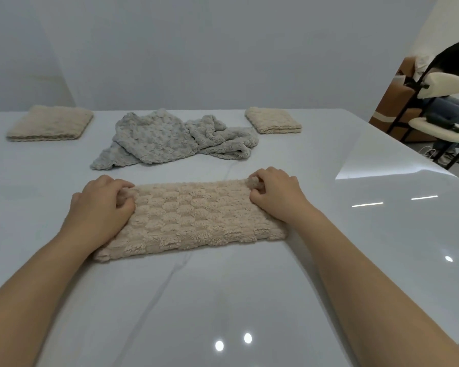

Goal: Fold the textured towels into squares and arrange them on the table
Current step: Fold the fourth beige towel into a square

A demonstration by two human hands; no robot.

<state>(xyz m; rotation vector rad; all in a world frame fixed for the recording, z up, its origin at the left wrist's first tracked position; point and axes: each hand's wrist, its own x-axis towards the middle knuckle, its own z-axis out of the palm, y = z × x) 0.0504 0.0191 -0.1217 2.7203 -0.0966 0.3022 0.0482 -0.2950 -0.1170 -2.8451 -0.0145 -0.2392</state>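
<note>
Lay flat as a folded strip near the front of the white glossy table, the beige towel, long axis running left to right across the body; spanned at its two short ends by both hands, so neither nearer than the other; left hand curled at the far-left corner, fingers bunched into the pile and pinching the edge; right hand likewise pinching the far-right corner, a small fold of cloth caught between thumb and fingers; judged half done, a strip wanting one more fold end to end to become a square, either hand free to carry its end across to the other. Further back, well apart from the hands, sprawled unfolded the grey towel; flanked by two finished beige squares, the left folded square and the right folded square, near the far edge. Plain pale wall behind; to the right, off the table, a seated person on a cream chair.
</note>
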